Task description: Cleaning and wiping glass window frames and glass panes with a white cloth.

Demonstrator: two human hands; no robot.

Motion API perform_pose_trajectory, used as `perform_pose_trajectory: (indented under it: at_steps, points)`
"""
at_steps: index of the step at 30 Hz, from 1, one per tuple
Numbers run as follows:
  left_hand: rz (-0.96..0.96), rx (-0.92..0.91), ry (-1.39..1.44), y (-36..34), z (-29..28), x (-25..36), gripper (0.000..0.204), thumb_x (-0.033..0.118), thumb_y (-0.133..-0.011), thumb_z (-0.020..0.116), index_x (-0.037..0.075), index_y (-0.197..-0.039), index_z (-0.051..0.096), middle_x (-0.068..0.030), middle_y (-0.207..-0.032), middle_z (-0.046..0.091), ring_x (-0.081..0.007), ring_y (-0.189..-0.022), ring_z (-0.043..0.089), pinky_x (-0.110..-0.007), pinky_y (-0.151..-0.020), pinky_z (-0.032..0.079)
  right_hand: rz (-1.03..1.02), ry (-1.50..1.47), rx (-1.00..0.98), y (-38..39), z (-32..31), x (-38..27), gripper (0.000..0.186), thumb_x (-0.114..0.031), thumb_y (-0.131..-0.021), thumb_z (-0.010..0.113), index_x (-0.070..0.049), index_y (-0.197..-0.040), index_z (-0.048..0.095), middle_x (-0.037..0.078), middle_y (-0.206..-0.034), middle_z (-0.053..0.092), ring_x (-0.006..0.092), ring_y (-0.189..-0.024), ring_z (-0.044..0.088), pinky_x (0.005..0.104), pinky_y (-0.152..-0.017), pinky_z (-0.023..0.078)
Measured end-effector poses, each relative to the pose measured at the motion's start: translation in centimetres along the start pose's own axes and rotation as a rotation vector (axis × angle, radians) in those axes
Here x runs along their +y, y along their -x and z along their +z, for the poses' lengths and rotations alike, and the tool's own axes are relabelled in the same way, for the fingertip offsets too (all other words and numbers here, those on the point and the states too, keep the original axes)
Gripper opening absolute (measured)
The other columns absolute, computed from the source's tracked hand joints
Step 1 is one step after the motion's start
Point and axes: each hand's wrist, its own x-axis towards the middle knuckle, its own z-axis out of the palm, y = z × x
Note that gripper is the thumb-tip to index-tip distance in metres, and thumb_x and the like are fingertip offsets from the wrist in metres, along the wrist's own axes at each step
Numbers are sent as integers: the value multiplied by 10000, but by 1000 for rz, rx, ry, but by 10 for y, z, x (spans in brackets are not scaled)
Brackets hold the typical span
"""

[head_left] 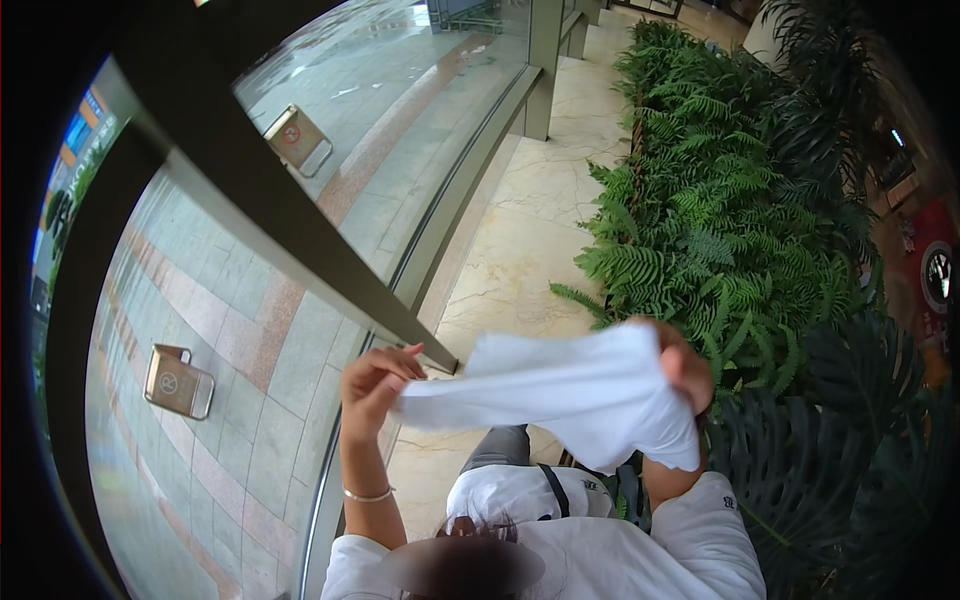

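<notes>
White cloth (pixel 570 395) stretched chest-high between both hands, close to the glass wall (pixel 300 200), probably pulled taut to open it flat. Left hand (pixel 375 385) pinching one corner with fingertips; right hand (pixel 685 370) bunched around the opposite end. Ferns (pixel 700 220) farther right, beside the marble floor (pixel 520 230).

I hold a white cloth (pixel 575 395) stretched between my hands; one corner is pinched in my left hand (pixel 372 385); the bunched end hangs from my right hand (pixel 685 368).
</notes>
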Motion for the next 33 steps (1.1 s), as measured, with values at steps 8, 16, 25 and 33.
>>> perform_pose_trajectory:
  at_steps: [8, 16, 25, 33]
  points:
    - [-982, -146, 458, -64, 103, -191, 700, 597, -925, 342, 63, -1373, 403, -99, -1334, 508, -259, -1220, 487, -410, -1058, 347, -338, -7, 759, -74, -289, 14, 592, -549, -946, 353, -64, -1226, 544, 90, -1154, 605, 249, -1067, 568, 361, -1007, 391]
    - [-1278, -279, 743, -142, 43, -235, 780, 636, -902, 359, 60, -1425, 311, -117, -1412, 418, -262, -1282, 424, -419, -1069, 328, 218, -544, 798, 11, -272, 85, 520, -432, -992, 321, -40, -1298, 473, 125, -1266, 547, 268, -1173, 505, 406, -1019, 372]
    - [-705, -120, -65, -188, 44, -262, 711, 293, -912, 585, -21, -1401, 173, -152, -1379, 372, -257, -1198, 456, -346, -1026, 342, -29, 5, 899, -91, -274, 48, 128, -111, -920, 553, -34, -1004, 610, 31, -955, 646, 114, -866, 616, 256, -785, 479]
    - [-353, 478, -155, -215, 54, -251, 432, 75, -839, 656, 31, -1144, 352, -136, -1173, 346, -243, -1158, 434, -341, -888, 485, 17, 62, 666, -166, -269, 20, 197, -131, -918, 575, -22, -1078, 611, 43, -1035, 642, 125, -953, 607, 276, -850, 473]
